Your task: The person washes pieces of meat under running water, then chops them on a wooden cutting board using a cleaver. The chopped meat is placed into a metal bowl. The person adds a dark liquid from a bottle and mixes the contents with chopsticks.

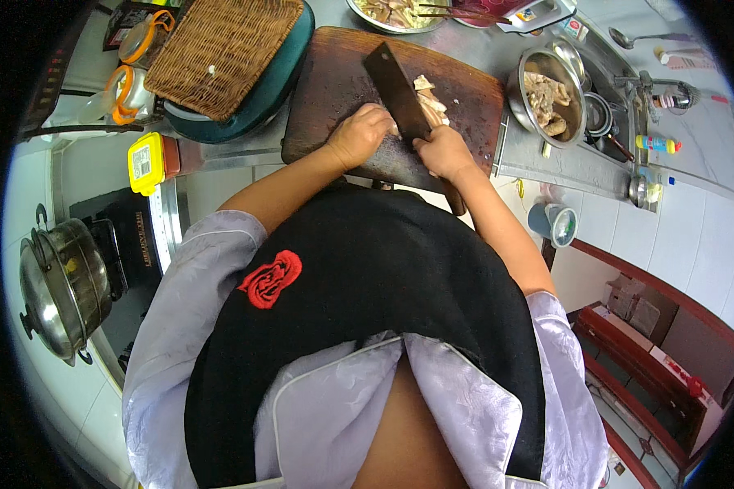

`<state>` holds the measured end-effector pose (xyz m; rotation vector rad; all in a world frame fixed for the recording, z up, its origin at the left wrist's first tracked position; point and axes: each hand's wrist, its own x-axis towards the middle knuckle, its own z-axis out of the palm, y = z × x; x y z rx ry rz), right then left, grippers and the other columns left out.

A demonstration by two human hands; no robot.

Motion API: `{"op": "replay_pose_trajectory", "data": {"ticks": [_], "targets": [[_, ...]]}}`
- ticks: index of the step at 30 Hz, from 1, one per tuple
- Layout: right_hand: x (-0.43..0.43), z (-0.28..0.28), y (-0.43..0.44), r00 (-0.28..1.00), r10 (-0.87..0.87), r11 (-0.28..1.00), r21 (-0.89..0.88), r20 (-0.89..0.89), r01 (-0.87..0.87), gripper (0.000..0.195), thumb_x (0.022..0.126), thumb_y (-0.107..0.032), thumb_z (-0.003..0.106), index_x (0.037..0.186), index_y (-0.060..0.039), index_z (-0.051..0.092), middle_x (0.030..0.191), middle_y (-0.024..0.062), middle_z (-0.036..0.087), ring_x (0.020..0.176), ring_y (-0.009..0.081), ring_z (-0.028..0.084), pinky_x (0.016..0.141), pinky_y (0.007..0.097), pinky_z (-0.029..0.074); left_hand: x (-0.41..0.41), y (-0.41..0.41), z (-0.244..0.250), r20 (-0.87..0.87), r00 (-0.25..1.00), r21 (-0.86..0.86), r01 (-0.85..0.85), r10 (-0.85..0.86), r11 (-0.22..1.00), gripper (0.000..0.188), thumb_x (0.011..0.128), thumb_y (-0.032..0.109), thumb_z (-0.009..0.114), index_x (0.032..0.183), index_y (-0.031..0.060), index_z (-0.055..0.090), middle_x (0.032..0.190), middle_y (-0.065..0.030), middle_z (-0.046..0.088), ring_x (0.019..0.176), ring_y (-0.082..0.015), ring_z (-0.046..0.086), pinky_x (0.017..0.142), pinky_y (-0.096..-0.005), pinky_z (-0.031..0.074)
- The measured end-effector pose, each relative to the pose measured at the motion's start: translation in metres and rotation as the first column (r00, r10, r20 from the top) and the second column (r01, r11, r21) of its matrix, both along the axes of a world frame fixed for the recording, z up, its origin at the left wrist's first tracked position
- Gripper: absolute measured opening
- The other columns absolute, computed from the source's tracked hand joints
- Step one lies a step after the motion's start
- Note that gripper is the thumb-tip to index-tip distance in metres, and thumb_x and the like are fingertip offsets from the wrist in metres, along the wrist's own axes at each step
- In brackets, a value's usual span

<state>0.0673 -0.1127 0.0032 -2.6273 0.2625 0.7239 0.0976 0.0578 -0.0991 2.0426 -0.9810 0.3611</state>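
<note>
My right hand (445,153) grips the wooden handle (455,198) of a cleaver, its dark broad blade (397,91) slanting away to the upper left over a worn wooden cutting board (330,79). Just left of the blade, my left hand (361,137) has its fingers curled down on a small pale piece of meat (394,129), mostly hidden under the fingertips. Sliced pale meat (433,107) lies in a short row along the blade's right side. Small scraps and wet marks dot the board.
A wicker tray (226,55) rests over a teal basin (281,98) on the left. Beyond the board is a bowl of shredded food (397,15) with chopsticks. On the right, a steel bowl (517,91) of meat pieces stands beside the sink (618,143). A yellow-lidded tub (147,164) sits near the counter's edge.
</note>
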Motion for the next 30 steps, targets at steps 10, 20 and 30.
{"op": "replay_pose_trajectory", "data": {"ticks": [10, 20, 30], "targets": [[-0.024, 0.040, 0.005, 1.000, 0.029, 0.996, -0.081, -0.012, -0.030, 0.029, 0.077, -0.023, 0.056, 0.081, 0.0045, 0.065, 0.086, 0.0285, 0.060, 0.088, 0.0397, 0.059, 0.082, 0.0430, 0.045, 0.002, 0.004, -0.002, 0.022, 1.000, -0.016, -0.004, 0.004, 1.000, 0.013, 0.072, 0.002, 0.061, 0.084, -0.0009, 0.062, 0.088, -0.0135, 0.059, 0.088, -0.0308, 0.056, 0.078, -0.0378, 0.047], [-0.002, 0.012, 0.014, 0.995, 0.054, 0.999, -0.013, 0.079, -0.053, 0.033, 0.078, -0.026, 0.057, 0.084, 0.0068, 0.063, 0.085, 0.0289, 0.060, 0.087, 0.0397, 0.059, 0.079, 0.0424, 0.046, 0.001, 0.001, 0.001, 0.012, 1.000, 0.000, 0.008, -0.008, 1.000, 0.014, 0.070, 0.001, 0.063, 0.083, -0.0005, 0.062, 0.088, -0.0129, 0.059, 0.089, -0.0309, 0.056, 0.077, -0.0374, 0.048], [-0.021, 0.031, -0.060, 0.961, -0.145, 0.966, -0.179, 0.236, 0.189, 0.029, 0.079, -0.027, 0.057, 0.080, 0.0009, 0.065, 0.080, 0.0268, 0.061, 0.082, 0.0397, 0.060, 0.074, 0.0456, 0.047, -0.010, -0.010, 0.019, -0.331, 0.902, 0.060, -0.274, 0.279, 0.960, 0.047, 0.078, 0.013, 0.057, 0.120, -0.0047, 0.044, 0.120, -0.0231, 0.046, 0.112, -0.0380, 0.041, 0.097, -0.0439, 0.032]]}}
